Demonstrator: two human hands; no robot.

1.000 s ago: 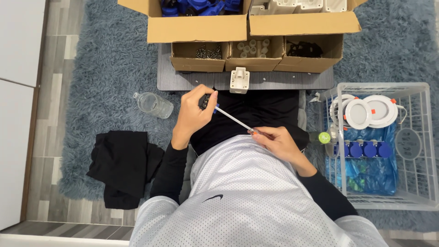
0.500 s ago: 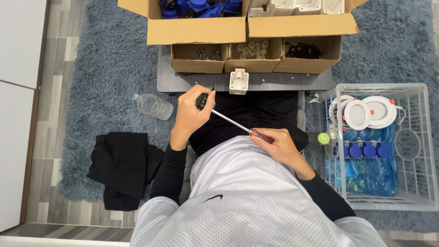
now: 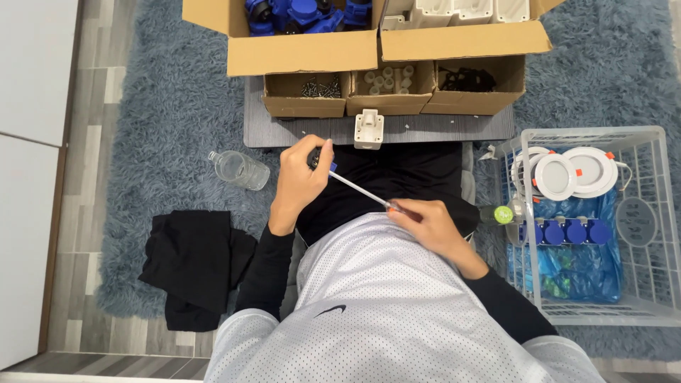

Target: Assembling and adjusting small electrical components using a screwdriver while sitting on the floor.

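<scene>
Barely shifted, left hand (image 3: 301, 177) gripping perhaps a blue-black fitting (image 3: 320, 162), right hand (image 3: 424, 221) gripping screwdriver (image 3: 358, 187) into it

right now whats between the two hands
In the head view, the screwdriver's metal shaft spans from the left hand to the right hand, over the black lap.

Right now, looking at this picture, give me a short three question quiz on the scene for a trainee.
1. True or false: the right hand grips the screwdriver by its handle.
2. What does the left hand hold against the screwdriver's tip? A) the clear plastic bottle B) a small black and blue part C) the white housing
3. Fill in: the round white lamps lie in the white wire ___.

Key
1. True
2. B
3. basket
</scene>
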